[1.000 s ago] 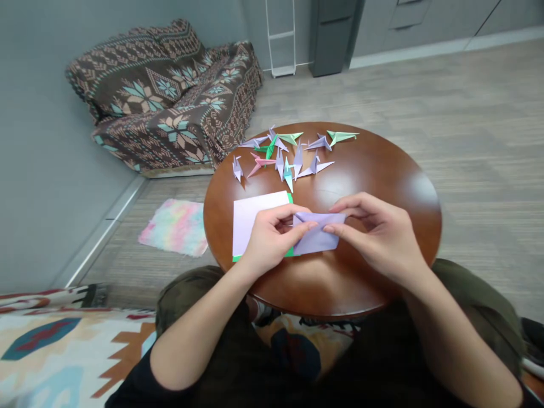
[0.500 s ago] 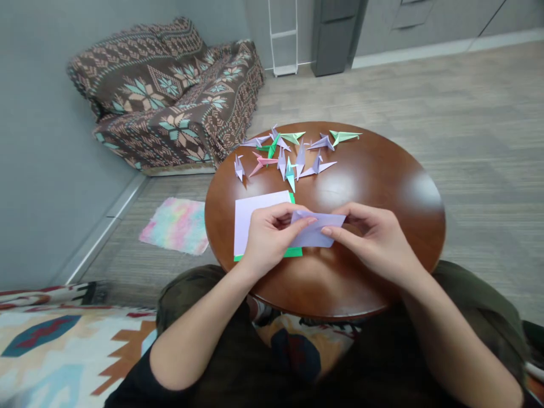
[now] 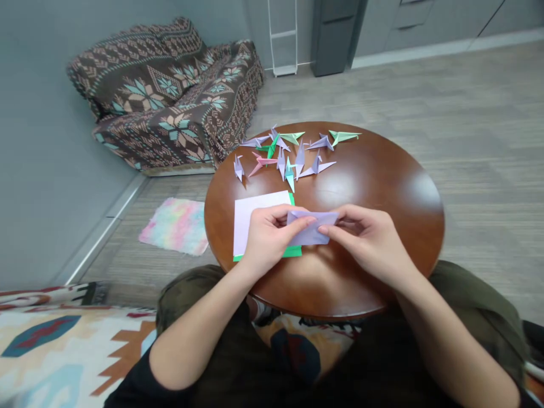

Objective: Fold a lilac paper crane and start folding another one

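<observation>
Gripping opposite sides of folded lilac paper over the desk, left hand and right hand pinch it, seemingly to hold its layers aligned.

No text, label, brand, number or sign can be read. No lettering can be made out on the folded lilac paper, on the paper stack toward the left edge of the tabletop, or on the paper birds near its far edge.
</observation>
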Tool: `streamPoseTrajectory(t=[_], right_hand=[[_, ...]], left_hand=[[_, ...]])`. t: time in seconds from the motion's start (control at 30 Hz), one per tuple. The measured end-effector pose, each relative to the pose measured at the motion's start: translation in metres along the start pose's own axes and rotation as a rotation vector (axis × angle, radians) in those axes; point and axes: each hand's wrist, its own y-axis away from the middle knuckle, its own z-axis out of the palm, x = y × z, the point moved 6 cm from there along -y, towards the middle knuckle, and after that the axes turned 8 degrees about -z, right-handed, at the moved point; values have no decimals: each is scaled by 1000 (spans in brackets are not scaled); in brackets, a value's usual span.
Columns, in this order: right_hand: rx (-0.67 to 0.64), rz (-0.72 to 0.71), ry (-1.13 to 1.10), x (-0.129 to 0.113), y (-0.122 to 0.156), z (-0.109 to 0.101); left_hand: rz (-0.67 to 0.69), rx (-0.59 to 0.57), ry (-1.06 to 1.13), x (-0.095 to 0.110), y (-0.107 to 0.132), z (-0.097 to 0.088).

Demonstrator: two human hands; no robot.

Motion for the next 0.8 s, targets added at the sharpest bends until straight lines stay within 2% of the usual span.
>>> streamPoseTrajectory(t=[0.13, 0.8], right_hand=[[-34, 25, 5, 3, 0, 2], [13, 71, -45, 7, -1, -2]], left_hand=[[-17, 2, 2, -1, 0, 1], [-19, -37, -2, 1, -1, -1]])
